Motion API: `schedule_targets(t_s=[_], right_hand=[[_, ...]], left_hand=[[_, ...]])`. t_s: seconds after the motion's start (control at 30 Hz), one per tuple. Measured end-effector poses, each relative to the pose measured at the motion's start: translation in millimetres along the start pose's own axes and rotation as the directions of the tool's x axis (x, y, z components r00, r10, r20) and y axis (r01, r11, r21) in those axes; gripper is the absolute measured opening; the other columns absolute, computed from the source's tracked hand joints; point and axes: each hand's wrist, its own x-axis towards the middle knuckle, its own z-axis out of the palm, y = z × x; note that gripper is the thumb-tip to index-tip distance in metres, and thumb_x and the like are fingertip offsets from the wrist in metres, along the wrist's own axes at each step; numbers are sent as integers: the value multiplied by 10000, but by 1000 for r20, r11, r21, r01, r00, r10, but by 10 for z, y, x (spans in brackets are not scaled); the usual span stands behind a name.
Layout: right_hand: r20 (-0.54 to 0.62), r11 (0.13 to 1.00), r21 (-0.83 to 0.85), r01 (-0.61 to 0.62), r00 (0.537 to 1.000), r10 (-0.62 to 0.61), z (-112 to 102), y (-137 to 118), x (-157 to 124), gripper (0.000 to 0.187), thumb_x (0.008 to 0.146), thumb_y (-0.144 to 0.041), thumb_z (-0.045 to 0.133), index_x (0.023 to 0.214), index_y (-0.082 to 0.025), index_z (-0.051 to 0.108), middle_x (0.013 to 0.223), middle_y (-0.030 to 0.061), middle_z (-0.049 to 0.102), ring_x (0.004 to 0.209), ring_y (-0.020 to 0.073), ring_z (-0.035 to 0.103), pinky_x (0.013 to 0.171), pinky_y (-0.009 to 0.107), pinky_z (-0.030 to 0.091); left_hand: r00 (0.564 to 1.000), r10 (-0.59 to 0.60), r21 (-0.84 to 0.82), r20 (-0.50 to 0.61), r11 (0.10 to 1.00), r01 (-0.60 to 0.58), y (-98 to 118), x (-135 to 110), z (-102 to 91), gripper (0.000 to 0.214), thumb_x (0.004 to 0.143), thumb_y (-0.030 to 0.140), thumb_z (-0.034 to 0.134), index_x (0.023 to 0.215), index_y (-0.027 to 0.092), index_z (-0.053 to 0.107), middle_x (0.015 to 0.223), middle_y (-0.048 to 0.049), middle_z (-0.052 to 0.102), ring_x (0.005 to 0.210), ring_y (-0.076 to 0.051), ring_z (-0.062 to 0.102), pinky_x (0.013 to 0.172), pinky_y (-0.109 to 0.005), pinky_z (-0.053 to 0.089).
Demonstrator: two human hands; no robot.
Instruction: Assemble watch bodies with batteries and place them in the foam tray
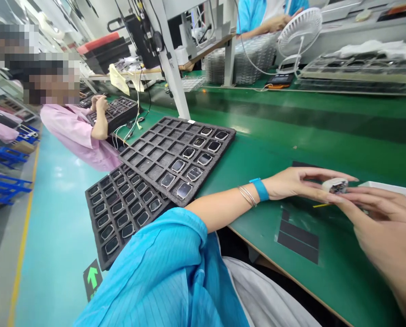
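Note:
At the right of the view, my left hand [300, 181] pinches a small pale smartwatch case [333, 185] between thumb and fingers. Its open side, with dark and metallic parts inside, faces my right hand [383, 215]. The thumb and fingertips of my right hand close on the same case from the right. A thin yellow strip [321, 205] sticks out below the case; what it belongs to is hidden. Under the hands, a clear sheet with black adhesive pieces [298, 240] lies on the green bench.
Left of my forearm, a black foam tray [155, 171] holds several watch cases, overlapping a fuller foam tray [95, 218]. A white tray [390, 185] is partly behind my right hand. A white fan [300, 32] and stacked clear trays [257, 54] stand behind. A co-worker in pink [76, 127] sits left.

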Motion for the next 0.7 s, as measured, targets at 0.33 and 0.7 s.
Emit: schedule_targets(t_s=[0.33,0.7], right_hand=[[-136,955,-93,283,946,-294,49,86,0,429,899,-633,619,794,-235,739,811,119,747,763,333,735,519,405,499],[-53,997,-10,76,996,-77,87,177,1,601,740,-907,572,710,-324,714,804,147,741,819,342,732,625,501,525]], left_hand=[[999,-40,92,-26,995,42,-151,167,-103,781,324,374,1005,1078,264,833,1088,-90,708,955,-222,679,891,-285,541],[998,21,17,-60,1000,-20,-476,363,-234,638,404,398,968,1024,339,828,1112,-45,690,1022,-192,653,873,-289,504]])
